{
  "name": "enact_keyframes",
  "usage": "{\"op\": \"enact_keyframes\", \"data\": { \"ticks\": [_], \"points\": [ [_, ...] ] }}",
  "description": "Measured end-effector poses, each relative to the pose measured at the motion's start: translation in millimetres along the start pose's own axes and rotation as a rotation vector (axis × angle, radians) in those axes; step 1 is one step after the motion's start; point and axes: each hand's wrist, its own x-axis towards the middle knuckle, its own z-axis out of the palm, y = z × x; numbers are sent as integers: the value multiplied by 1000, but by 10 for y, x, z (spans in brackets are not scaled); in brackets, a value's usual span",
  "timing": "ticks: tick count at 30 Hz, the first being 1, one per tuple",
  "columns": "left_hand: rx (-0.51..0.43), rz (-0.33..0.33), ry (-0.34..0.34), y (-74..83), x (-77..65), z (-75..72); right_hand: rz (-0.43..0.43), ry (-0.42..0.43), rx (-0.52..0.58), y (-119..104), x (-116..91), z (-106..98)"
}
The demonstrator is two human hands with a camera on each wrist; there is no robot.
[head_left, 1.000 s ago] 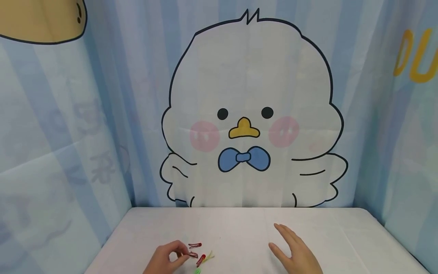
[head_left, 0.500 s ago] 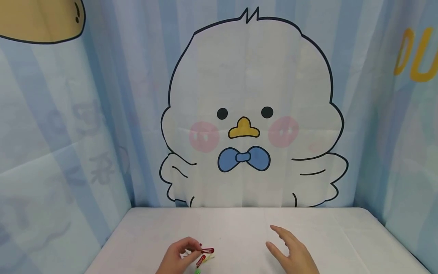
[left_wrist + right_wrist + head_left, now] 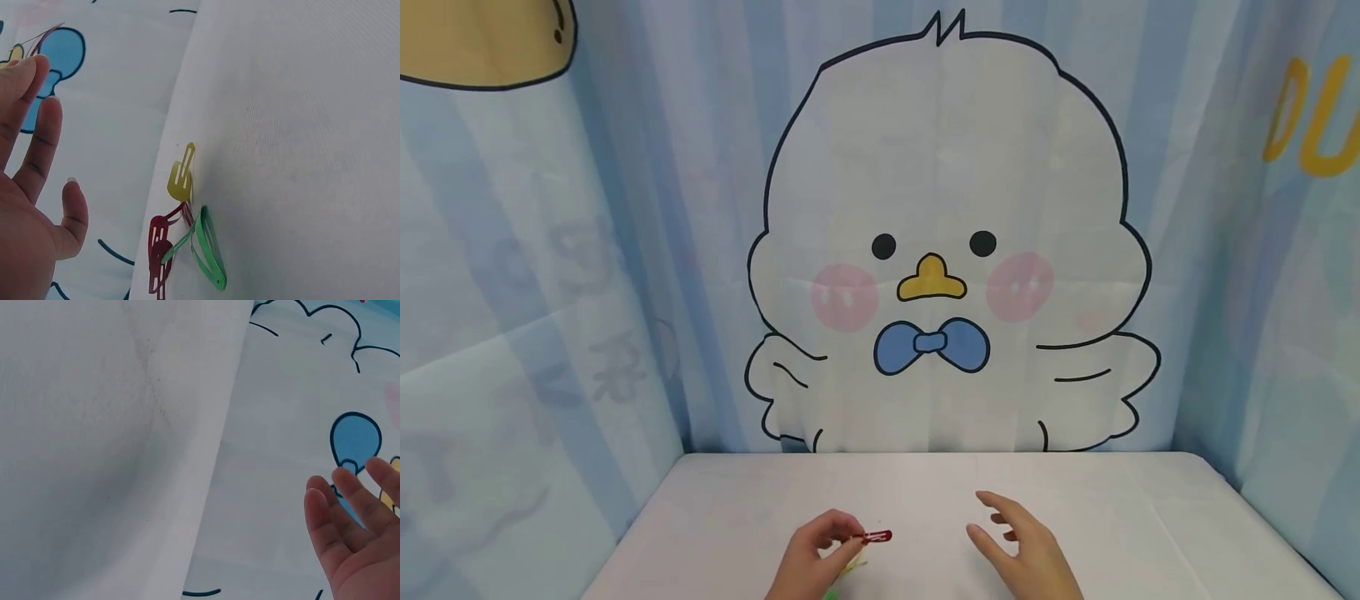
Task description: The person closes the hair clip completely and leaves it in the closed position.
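Observation:
My left hand (image 3: 817, 552) pinches a red snap hair clip (image 3: 878, 536) between thumb and fingertips, held above the table with its rounded end pointing right. The left wrist view shows that clip edge-on at the fingertips. Below lie a yellow hair clip (image 3: 181, 178), a green hair clip (image 3: 211, 253) standing partly spread, and red hair clips (image 3: 159, 250) that overlap one another. In the head view the left hand covers most of this group. To the right, my right hand (image 3: 1030, 550) hovers over the table, fingers spread and loosely bent, holding nothing.
The white table (image 3: 1120, 517) runs back to a striped curtain (image 3: 722, 208) printed with a white chick. More curtain stands along the left and right sides. Faint specks mark the tabletop near the right hand.
My left hand has picked up a red hair clip from the table and carried it right and slightly forward. My right hand has drifted a little left.

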Motion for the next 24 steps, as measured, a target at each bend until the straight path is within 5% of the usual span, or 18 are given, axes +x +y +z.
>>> {"op": "enact_keyframes", "data": {
  "ticks": [24],
  "points": [
    [-118,16,28,208,152,367,16,-98,239,-250,72,225]
  ]
}}
